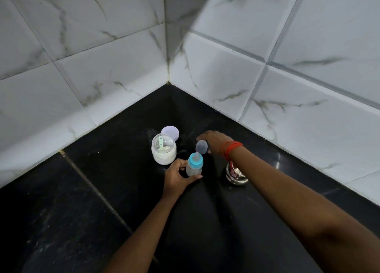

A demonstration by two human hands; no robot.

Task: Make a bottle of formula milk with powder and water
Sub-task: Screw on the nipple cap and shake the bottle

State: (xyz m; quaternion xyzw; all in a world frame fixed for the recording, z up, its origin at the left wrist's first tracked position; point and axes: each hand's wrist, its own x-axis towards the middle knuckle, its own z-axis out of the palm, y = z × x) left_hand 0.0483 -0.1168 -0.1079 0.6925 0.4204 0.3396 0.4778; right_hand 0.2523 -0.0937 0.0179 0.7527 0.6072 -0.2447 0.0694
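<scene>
A small baby bottle [194, 168] with a blue collar and teat stands on the black counter [102, 190]. My left hand [177, 176] grips its lower body. Just above and behind the teat, my right hand [216, 141] holds the clear dome cap [201, 147], tilted and apart from the bottle. Left of the bottle stands an open glass jar of white powder [164, 152] with a scoop inside. Its pale lilac lid [170, 133] lies behind it.
A steel pot [236, 175] sits at the right, partly hidden under my right forearm, which wears red threads at the wrist. White marble-look tiled walls [267, 87] meet in a corner behind. Some powder is dusted on the counter near the jar.
</scene>
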